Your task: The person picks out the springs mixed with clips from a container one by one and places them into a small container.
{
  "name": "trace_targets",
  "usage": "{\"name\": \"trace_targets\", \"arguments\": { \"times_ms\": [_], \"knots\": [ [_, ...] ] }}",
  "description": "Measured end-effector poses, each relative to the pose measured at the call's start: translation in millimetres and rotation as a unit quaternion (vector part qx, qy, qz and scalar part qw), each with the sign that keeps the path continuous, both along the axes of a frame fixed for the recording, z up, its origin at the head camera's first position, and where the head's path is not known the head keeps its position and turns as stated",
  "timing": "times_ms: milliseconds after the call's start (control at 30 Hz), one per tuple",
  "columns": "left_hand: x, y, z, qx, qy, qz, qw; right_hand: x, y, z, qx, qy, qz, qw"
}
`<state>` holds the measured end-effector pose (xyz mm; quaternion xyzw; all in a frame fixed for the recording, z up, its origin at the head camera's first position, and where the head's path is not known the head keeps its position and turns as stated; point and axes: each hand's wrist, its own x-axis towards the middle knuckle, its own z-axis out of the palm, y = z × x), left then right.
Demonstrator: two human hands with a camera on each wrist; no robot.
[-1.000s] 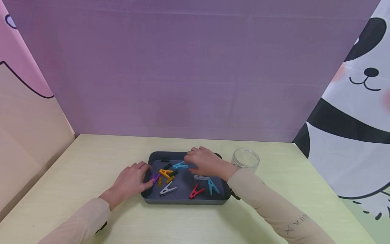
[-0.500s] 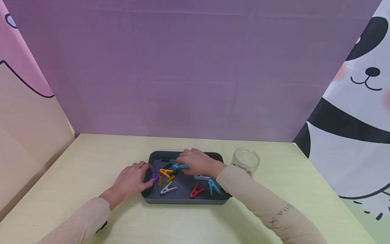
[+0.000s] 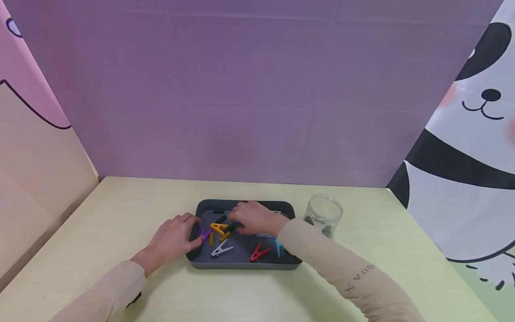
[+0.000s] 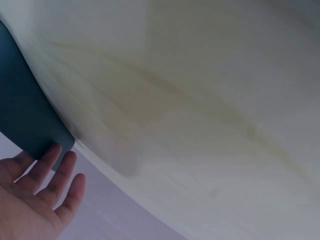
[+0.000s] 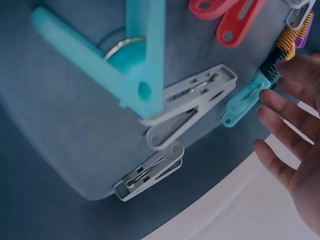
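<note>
A dark grey tray holds clothespins and small coil springs. My left hand rests at its left edge, fingers on the rim, near a purple clothespin. Over the tray's middle, my right hand reaches down beside a dark green spring. In the right wrist view its thumb and fingers stand apart, close to a light blue clothespin and the dark spring. A yellow clothespin, two yellow springs and a grey clothespin lie to the left.
A clear jar with dark green pieces inside stands behind the tray's right side. A red clothespin lies near the tray's front wall. The pale wooden table meets a purple backdrop behind.
My right hand has moved left and slightly toward me, from the light blue clothespin to the dark green spring. The left hand stays where it was.
</note>
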<state>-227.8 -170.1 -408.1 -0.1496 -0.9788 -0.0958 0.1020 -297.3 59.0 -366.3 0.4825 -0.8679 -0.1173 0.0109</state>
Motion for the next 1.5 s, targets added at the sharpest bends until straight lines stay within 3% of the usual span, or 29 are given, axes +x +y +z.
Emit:
{"name": "trace_targets", "arguments": {
  "times_ms": [633,1100,1500],
  "knots": [
    [-1.4,-0.3,-0.9,-0.003,0.005,-0.003,1.0000,0.8,-12.8,-11.7,0.031,0.002,-0.040,0.999],
    [-1.8,-0.7,-1.8,-0.003,0.004,0.000,1.0000,2.0,-16.5,-14.3,0.016,0.017,-0.047,0.999],
    [-1.0,-0.1,-1.9,-0.001,0.000,0.002,1.0000,4.2,-14.7,-10.4,-0.010,0.003,-0.065,0.998]
  ]
}}
